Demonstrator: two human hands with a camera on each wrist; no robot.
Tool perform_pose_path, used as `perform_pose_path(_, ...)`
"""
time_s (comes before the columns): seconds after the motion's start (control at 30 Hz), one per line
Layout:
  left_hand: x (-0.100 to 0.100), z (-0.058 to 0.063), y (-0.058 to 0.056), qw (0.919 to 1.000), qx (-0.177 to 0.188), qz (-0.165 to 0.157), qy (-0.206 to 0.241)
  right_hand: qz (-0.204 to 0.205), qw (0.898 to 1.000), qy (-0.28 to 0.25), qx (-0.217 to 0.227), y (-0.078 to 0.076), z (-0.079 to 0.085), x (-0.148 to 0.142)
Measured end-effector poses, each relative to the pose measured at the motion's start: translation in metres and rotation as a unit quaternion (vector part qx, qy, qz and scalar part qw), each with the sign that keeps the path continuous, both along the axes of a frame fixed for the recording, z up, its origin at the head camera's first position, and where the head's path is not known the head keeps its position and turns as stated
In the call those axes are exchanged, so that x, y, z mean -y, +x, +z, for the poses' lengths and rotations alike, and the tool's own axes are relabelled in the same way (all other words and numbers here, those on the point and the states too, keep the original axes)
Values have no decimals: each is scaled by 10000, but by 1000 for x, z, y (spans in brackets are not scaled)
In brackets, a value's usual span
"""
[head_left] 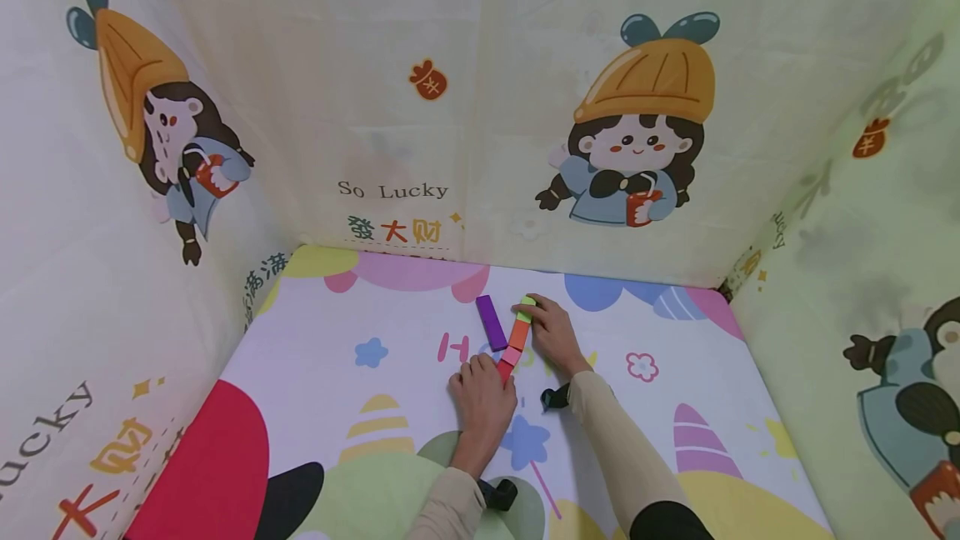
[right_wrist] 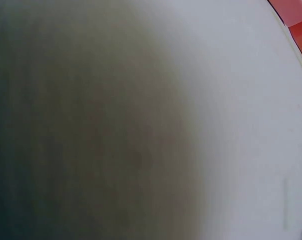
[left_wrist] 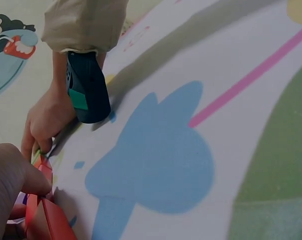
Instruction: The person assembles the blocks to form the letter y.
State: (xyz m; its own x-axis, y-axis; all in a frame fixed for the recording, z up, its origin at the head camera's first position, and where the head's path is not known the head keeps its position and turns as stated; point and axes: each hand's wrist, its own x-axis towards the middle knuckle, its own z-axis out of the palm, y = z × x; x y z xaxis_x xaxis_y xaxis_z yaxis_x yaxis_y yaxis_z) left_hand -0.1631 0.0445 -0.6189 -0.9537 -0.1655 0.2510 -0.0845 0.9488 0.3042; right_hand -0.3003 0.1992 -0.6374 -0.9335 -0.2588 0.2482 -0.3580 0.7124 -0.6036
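A row of coloured blocks stretches between the two hands. At its far end is a lime green block [head_left: 527,304], followed by an orange block [head_left: 519,333], a pink block [head_left: 512,355] and a red block [head_left: 505,370] nearest the body. My right hand [head_left: 553,332] pinches the lime green end from the right side. At the near end, my left hand [head_left: 480,398] grips the red block, whose angled faces show in the left wrist view beside the thumb [left_wrist: 28,172]. A long purple block [head_left: 491,323] lies just left of the row, its near end close to the pink block.
The blocks lie on a white printed mat [head_left: 420,373] with coloured shapes. Printed fabric walls [head_left: 510,140] rise at the back and both sides. A dark wrist device [head_left: 555,397] sits at the right cuff, another [head_left: 501,494] at the left. Blurred beige covers much of the right wrist view.
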Motion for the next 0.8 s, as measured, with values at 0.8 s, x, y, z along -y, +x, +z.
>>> perform_pose_path(0.8, 2, -3, -1, 9993, -295, -171, 179, -66, 9999, 88, 78, -2, -1, 0)
